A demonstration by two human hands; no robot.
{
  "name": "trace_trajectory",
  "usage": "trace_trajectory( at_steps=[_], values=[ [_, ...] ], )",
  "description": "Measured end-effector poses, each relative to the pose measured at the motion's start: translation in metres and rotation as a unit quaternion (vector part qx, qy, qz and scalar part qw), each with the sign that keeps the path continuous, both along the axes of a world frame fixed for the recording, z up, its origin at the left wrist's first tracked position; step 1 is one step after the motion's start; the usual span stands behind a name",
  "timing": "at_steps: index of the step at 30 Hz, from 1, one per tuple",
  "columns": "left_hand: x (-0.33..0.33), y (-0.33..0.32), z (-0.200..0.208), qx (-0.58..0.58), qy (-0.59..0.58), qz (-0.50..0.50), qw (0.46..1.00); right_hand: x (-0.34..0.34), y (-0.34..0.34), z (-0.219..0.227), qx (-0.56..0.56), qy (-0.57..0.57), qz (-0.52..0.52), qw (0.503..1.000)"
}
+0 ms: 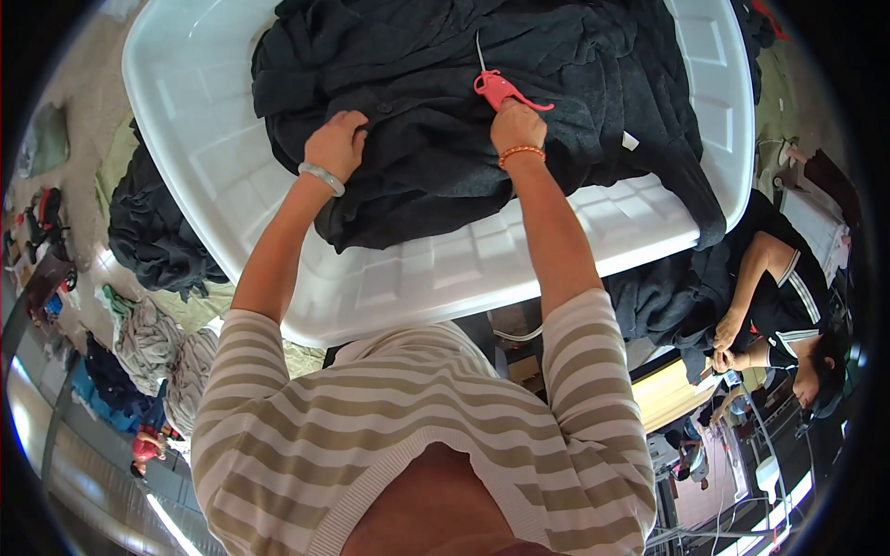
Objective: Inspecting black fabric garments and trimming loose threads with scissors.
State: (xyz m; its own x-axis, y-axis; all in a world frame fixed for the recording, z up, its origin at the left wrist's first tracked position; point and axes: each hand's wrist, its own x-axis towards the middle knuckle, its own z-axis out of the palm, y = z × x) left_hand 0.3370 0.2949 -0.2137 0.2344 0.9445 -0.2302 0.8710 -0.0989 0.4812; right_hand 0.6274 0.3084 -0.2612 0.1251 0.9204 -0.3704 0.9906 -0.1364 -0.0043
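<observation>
A dark garment with a button lies spread and rumpled over a large white plastic tub. My left hand, a pale bangle at its wrist, is closed on the cloth near the button; its fingertips are partly hidden. In my right hand, which wears an orange bracelet, is a red air blow gun. Its thin metal nozzle points away from me over the cloth. A small white tag shows on the fabric to the right, and one dark sleeve hangs over the tub's near right rim.
The white tub has a raised rim in front of me. Dark cloth piles lie left of it, with grey cloth nearer. At the right, a co-worker in a black top has their hands together beside more dark cloth.
</observation>
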Motion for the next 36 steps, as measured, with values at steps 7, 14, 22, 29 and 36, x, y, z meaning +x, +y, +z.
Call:
trace_trajectory(
  at_steps=[7, 14, 22, 29, 36],
  values=[
    [-0.02, 0.098, 0.043, 0.094, -0.221, 0.173, 0.955, 0.091, 0.001, 0.136, 0.112, 0.073, -0.019, 0.991],
    [-0.015, 0.195, 0.002, 0.169, -0.443, 0.228, 0.851, 0.106, -0.071, 0.222, 0.099, 0.147, 0.046, 0.983],
    [0.029, 0.101, -0.075, -0.181, -0.54, 0.488, 0.662, 0.015, -0.131, 0.16, -0.005, 0.102, 0.055, 0.993],
    [0.036, 0.054, -0.068, -0.284, -0.481, 0.476, 0.679, 0.013, -0.115, 0.171, 0.024, 0.327, -0.106, 0.939],
    [0.047, 0.077, -0.085, -0.302, -0.485, 0.473, 0.67, -0.01, -0.084, 0.16, 0.023, 0.323, 0.036, 0.946]
  ],
)
